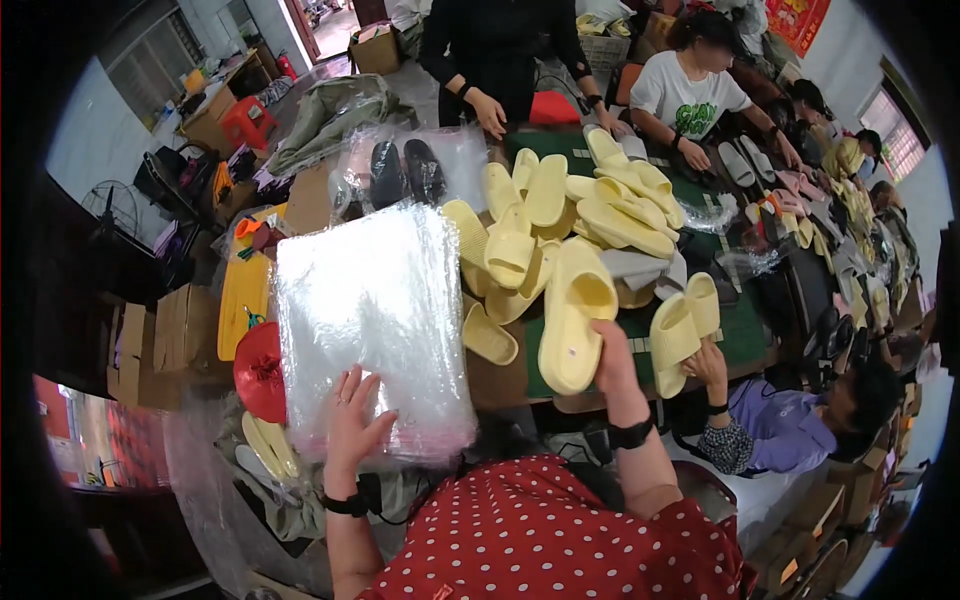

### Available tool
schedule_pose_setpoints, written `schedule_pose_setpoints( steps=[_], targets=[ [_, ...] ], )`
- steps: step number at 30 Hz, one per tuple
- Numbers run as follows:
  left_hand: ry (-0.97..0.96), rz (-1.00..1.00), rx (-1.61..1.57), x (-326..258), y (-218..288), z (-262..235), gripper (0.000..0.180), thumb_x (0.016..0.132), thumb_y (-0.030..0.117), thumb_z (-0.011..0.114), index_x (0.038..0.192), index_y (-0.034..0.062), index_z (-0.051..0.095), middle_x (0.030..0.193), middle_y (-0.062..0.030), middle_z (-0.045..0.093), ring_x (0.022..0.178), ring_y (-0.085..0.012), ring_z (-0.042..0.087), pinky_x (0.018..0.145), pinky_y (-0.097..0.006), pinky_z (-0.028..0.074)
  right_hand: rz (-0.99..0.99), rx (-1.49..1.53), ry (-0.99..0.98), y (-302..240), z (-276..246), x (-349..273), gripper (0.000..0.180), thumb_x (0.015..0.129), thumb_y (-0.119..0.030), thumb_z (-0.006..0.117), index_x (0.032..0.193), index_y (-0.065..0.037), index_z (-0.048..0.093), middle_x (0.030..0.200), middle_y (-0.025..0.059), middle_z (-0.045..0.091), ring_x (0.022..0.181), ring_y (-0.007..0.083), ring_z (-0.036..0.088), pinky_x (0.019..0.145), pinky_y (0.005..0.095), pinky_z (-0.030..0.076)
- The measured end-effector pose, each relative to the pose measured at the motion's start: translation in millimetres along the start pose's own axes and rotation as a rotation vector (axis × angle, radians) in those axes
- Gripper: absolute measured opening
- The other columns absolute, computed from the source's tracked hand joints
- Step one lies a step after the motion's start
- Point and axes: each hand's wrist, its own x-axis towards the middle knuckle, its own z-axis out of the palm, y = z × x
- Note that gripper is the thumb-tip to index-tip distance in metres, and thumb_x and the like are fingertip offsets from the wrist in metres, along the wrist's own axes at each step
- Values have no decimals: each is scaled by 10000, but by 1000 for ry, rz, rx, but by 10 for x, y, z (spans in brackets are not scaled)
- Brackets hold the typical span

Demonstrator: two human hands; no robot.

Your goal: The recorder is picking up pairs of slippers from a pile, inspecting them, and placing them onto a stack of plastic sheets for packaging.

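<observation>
In my right hand [617, 360] is a pale yellow slipper [573, 320], gripped at its heel end and held up with its toe pointing away from me. My left hand [362, 412] lies with fingers spread on the near part of a stack of clear plastic bags [370, 290]. Beyond the held slipper, a heap of yellow slippers [625, 215] covers part of the table. One more yellow slipper [490, 335] rests between the bag stack and the one I hold.
To my right, a co-worker's hand [708, 365] holds yellow slippers [675, 345]. Other people stand and sit around the green-topped table [745, 345]. Dark slippers in plastic [423, 170] lie beyond the bags. A red round thing [262, 372] and cardboard boxes [185, 335] are at left.
</observation>
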Motion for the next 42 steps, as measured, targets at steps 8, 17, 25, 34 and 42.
schedule_pose_setpoints(
  steps=[8,17,25,34,42],
  targets=[
    [-16,119,96,-38,-116,10,678,824,416,746,1381,93,532,1546,-250,315,1436,-459,255,1151,-498,289,-106,-240,-170,-614,1245,-1100,412,890,-121,623,1269,25,553,1108,91,659,971,167,654,819,303,539],
    [-5,184,-557,-218,-281,-501,885,778,298,813,1496,73,348,1573,-222,283,1456,-382,275,1148,-480,307,4,-116,-987,-163,2524,-1211,714,950,-399,599,1403,108,386,868,96,619,519,65,413,519,209,372],
    [80,25,-1462,-151,-213,-660,632,875,124,738,1398,3,405,1274,-104,582,1153,-201,589,948,-340,509,478,217,-1164,696,2990,-1210,791,957,-465,561,1417,138,339,642,-22,476,613,110,456,570,234,403],
    [171,-224,-1376,59,-958,-877,371,973,224,615,1272,22,526,1102,-61,657,936,-149,669,722,-266,561,712,824,-979,1748,2946,-884,407,1061,-398,349,1225,-117,593,655,-42,420,673,104,464,437,212,350],
    [80,-443,-1242,49,-1096,-737,313,976,323,592,1186,92,568,801,48,627,527,-20,510,425,-168,351,-1046,-1213,-536,1543,2552,-1380,256,896,-257,693,1091,-106,622,824,74,576,862,286,587,747,371,477]
  ],
)
